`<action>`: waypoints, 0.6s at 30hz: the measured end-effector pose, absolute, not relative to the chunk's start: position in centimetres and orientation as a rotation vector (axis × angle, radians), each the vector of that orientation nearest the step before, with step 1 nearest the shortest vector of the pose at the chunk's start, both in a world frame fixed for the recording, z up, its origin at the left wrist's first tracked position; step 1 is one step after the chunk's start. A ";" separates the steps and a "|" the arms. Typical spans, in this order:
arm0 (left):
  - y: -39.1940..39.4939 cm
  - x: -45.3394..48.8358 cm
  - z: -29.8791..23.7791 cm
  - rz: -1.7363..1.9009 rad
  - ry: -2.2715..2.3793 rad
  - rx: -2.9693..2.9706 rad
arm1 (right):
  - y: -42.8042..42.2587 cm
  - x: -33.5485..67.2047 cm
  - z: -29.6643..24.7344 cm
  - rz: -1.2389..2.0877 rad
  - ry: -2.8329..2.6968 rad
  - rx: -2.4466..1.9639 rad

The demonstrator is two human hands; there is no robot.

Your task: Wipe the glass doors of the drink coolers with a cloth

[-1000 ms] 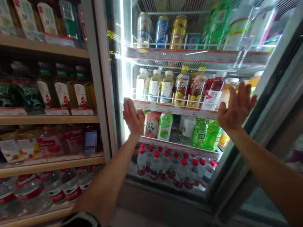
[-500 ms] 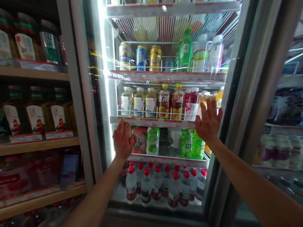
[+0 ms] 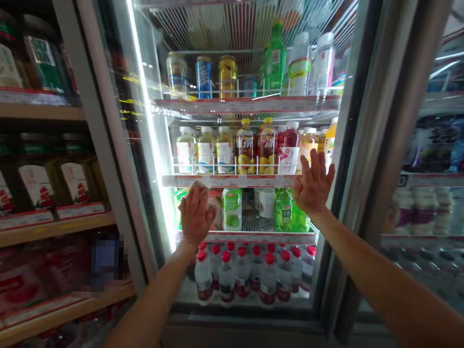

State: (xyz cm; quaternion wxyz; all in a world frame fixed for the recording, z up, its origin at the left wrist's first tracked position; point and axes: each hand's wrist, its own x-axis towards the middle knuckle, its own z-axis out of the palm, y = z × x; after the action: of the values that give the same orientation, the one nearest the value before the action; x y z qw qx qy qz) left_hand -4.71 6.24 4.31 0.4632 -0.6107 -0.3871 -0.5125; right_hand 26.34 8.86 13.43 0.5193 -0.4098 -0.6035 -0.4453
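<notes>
Facing the cooler: two bare hands up at a tall, lit, metal-framed drinks cooler [image 3: 245, 339], filling the middle of the view!
Left hand: at seven o'clock, this left hand [image 3: 196, 216] has fingers stretched up close together, thumb parted.
Its neighbour: a green-and-white drink container [image 3: 232, 209] at the hand's three o'clock.
Right hand: out at three o'clock, this right hand [image 3: 314, 184] has fingers fanned wide.
Its neighbours: a red-filled bottle with a white label [image 3: 288, 148] at its ten o'clock, bright green plastic bottles [image 3: 284, 210] at its eight.
Contact: cannot tell for either hand.
Bottom shelf: six o'clock, clear plastic bottles with red caps [image 3: 268, 282].
</notes>
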 end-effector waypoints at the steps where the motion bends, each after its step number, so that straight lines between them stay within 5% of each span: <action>1: 6.1 -5.5 4.3 -1.314 -1.016 -1.443 | 8.8 26.2 12.9 -1.060 -1.446 -0.978; 11: 6.7 6.7 1.7 -1.017 -0.605 -1.696 | 8.3 24.7 8.1 -1.000 -1.489 -1.010; 18: 5.5 -1.5 0.7 -1.042 -0.810 -1.639 | 8.5 25.0 8.2 -1.001 -1.489 -1.020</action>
State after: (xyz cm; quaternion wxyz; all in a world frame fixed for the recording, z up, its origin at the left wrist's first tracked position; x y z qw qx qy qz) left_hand -1.48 5.47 0.74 0.4958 -0.6764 -0.3344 -0.4299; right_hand 24.99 8.49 8.23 0.5132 -0.4243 -0.6193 -0.4161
